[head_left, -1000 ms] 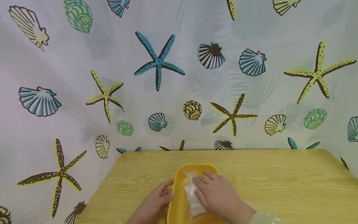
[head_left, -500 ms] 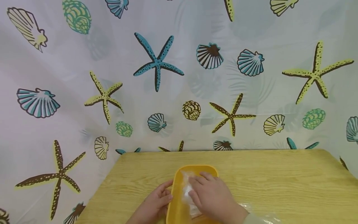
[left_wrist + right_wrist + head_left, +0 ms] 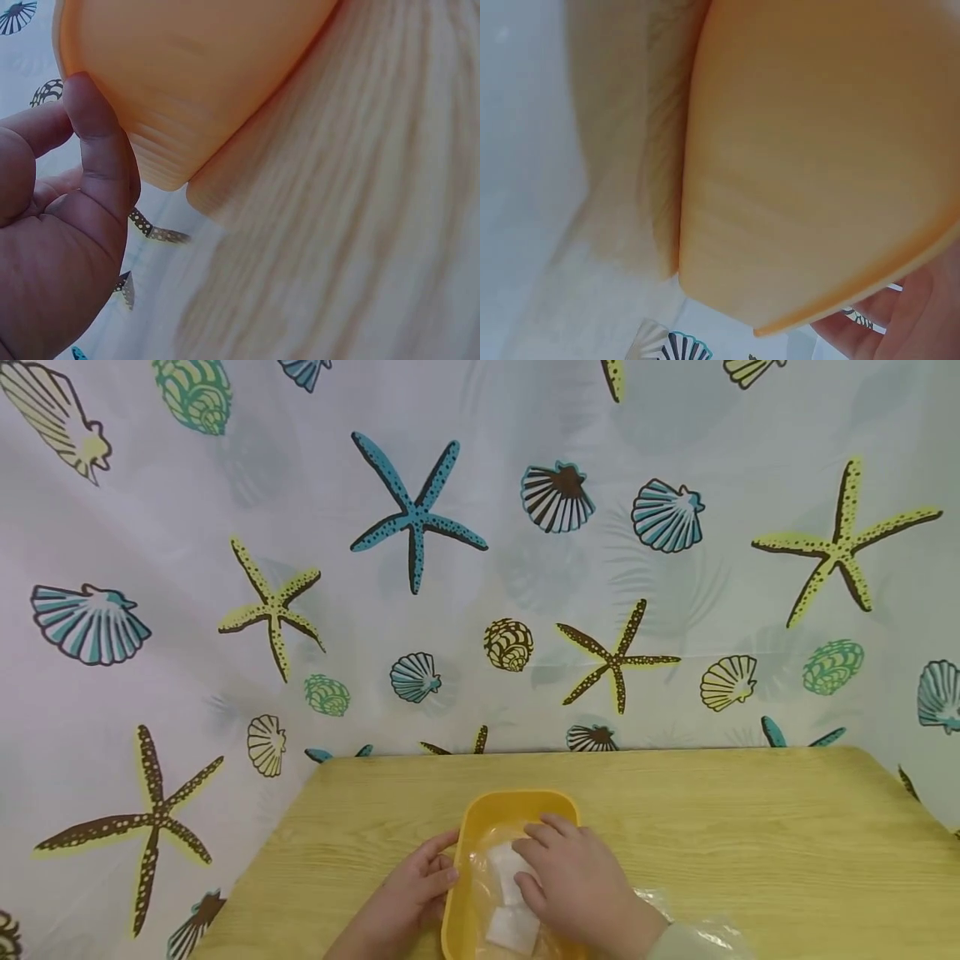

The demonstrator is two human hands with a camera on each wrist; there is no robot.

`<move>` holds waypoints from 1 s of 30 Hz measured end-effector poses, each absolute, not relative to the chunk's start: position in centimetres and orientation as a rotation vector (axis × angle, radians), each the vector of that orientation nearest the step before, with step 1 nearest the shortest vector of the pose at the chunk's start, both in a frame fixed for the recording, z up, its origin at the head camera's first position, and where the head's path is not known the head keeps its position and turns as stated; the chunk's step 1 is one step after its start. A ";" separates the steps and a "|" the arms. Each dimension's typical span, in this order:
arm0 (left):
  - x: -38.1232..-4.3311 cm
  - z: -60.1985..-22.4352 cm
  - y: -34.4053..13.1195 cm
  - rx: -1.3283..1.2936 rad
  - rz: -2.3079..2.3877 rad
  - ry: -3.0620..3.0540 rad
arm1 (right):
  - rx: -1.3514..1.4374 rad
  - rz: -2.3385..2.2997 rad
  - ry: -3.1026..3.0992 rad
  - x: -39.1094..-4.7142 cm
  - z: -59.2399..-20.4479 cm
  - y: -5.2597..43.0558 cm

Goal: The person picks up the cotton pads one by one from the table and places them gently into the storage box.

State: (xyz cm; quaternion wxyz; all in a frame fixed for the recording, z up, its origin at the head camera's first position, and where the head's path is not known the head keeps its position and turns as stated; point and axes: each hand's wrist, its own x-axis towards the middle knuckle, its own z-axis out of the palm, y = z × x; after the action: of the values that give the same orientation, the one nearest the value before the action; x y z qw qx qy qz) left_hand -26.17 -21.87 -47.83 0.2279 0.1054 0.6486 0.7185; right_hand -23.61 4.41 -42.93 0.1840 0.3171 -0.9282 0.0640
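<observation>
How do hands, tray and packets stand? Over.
Left hand at tray's left side. Right hand over tray, partly hiding white packets inside. Clear plastic on table, right of tray.

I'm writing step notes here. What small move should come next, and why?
I'd probably use the right hand to straighten the upper white piece: it sits askew to the lower white piece in the yellow tray, that hand is close by, and the left hand touches the tray's side.
</observation>
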 end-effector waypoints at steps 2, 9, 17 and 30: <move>-26.2 -47.8 -21.8 0.291 1.978 1.787 | 0.900 0.184 -2.599 -23.6 -42.9 4.7; -26.3 -48.0 -21.7 0.266 1.976 1.835 | 0.887 0.191 -2.528 -23.5 -42.4 6.1; -26.4 -48.0 -21.7 0.244 1.968 1.859 | 0.818 0.170 -2.602 -23.1 -41.7 7.6; -26.3 -48.1 -21.8 0.265 1.986 1.832 | 0.789 0.174 -2.632 -22.4 -41.8 9.5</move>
State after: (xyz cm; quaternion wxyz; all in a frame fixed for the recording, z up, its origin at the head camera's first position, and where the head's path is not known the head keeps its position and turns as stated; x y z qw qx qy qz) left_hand -26.26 -21.78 -48.10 0.2115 0.0954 0.6595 0.7150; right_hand -22.42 9.53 -41.85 0.1932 0.2812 -0.9380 0.0619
